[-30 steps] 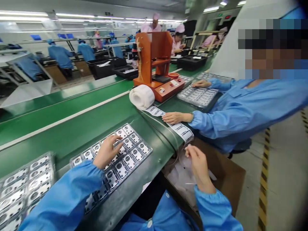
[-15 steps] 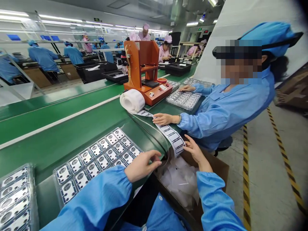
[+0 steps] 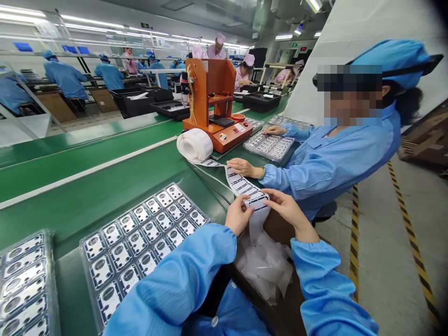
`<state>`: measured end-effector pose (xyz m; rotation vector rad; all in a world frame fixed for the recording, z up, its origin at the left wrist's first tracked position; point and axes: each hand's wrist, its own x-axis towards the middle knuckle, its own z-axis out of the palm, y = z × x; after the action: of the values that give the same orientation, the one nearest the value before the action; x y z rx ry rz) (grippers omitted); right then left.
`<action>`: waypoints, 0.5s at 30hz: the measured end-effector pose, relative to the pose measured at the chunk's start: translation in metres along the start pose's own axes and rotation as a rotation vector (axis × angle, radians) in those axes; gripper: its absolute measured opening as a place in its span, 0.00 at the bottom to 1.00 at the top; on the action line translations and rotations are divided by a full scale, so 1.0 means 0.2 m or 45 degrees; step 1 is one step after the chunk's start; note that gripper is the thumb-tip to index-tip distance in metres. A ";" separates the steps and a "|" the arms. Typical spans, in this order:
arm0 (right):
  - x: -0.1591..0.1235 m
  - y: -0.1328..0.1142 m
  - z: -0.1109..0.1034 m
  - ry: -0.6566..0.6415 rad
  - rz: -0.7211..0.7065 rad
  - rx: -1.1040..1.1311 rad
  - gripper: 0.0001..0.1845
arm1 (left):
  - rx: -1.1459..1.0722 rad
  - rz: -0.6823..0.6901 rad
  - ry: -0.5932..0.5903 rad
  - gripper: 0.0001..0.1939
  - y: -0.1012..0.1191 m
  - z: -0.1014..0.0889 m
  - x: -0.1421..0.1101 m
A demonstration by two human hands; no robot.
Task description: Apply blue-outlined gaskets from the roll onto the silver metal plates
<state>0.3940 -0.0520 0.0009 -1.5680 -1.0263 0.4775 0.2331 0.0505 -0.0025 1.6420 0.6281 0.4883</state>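
The left hand (image 3: 239, 215) and the right hand (image 3: 284, 208) grip opposite edges of the label strip (image 3: 244, 188), each closed narrowly between thumb and fingers. The strip lies over the edge of the green bench (image 3: 115, 170), its upper part running back to the roll (image 3: 195, 145), which rests beside the orange press (image 3: 214, 106). A co-worker's hand (image 3: 244, 168) touches the strip nearer the roll; the same person's other hand (image 3: 274, 131) rests on a far tray (image 3: 269, 145) of small plates. Below the two gripping hands, translucent backing film (image 3: 263, 265) hangs and gathers in crumpled folds within a cardboard box (image 3: 295, 290) (the box is partly hidden by the film and a sleeve).

To the left of the hands, the near tray (image 3: 143, 237) holds rows of silver plates, each bearing a round feature and small dark dots; the left sleeve (image 3: 171, 280) covers its lower corner. A second tray (image 3: 28, 284) of similar plates lies at the left margin, apart from the near tray. Beyond the press stand black bins (image 3: 140, 100), and people in blue or pink work clothes occupy the background.
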 end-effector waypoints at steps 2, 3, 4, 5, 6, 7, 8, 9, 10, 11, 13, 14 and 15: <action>0.00 -0.03 -0.01 -0.014 -0.039 -0.102 0.25 | 0.020 0.001 0.043 0.15 0.00 -0.02 0.01; 0.01 -0.05 -0.01 -0.018 -0.061 -0.151 0.23 | 0.030 0.000 0.060 0.13 0.01 -0.03 0.01; 0.01 -0.06 -0.01 -0.022 -0.084 -0.195 0.21 | 0.039 -0.002 0.072 0.12 0.01 -0.04 0.01; 0.02 -0.07 -0.01 -0.026 -0.107 -0.233 0.20 | 0.047 -0.005 0.080 0.10 0.01 -0.04 0.01; 0.02 -0.08 -0.02 -0.031 -0.127 -0.264 0.19 | 0.054 -0.009 0.086 0.09 0.01 -0.05 0.01; 0.02 -0.09 -0.02 -0.035 -0.141 -0.288 0.19 | 0.061 -0.014 0.088 0.08 0.02 -0.06 0.01; 0.02 -0.10 -0.03 -0.036 -0.157 -0.315 0.19 | 0.067 -0.017 0.089 0.08 0.02 -0.06 0.01; 0.02 -0.11 -0.03 -0.031 -0.184 -0.353 0.19 | 0.072 -0.018 0.088 0.08 0.02 -0.06 0.01; 0.02 -0.12 -0.04 -0.021 -0.228 -0.406 0.19 | 0.077 -0.017 0.086 0.08 0.01 -0.06 0.01; 0.02 -0.14 -0.05 -0.010 -0.292 -0.475 0.19 | 0.083 -0.015 0.084 0.08 0.01 -0.06 0.01; 0.01 -0.17 -0.07 -0.001 -0.461 -0.660 0.17 | 0.095 -0.009 0.080 0.09 0.01 -0.06 0.01; 0.01 -0.19 -0.07 -0.010 -0.544 -0.774 0.16 | 0.101 -0.006 0.077 0.09 0.01 -0.06 0.01; 0.01 -0.22 -0.07 -0.027 -0.611 -0.894 0.15 | 0.108 -0.004 0.073 0.09 0.01 -0.06 0.01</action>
<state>0.3906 -0.0601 0.0461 -1.8217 -1.6410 -0.2327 0.2274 0.0598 0.0022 1.7114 0.7023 0.5143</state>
